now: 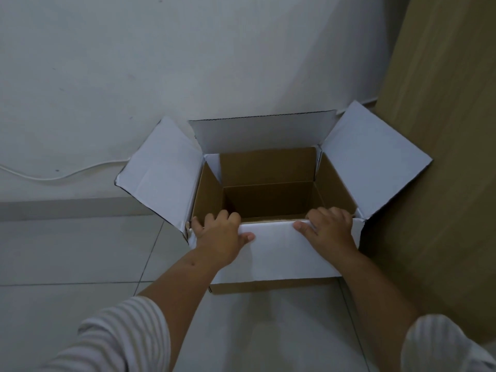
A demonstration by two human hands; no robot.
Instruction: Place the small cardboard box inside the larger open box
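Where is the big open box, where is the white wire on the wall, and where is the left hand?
big open box [268, 167], head view, on its brown inner back wall.
white wire [67, 175], head view, on the sagging middle of it.
left hand [220, 237], head view, on the back of the hand.

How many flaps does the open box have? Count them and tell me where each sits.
4. The left flap and right flap splay outward, the far flap leans on the wall, and the near flap is folded down under both hands.
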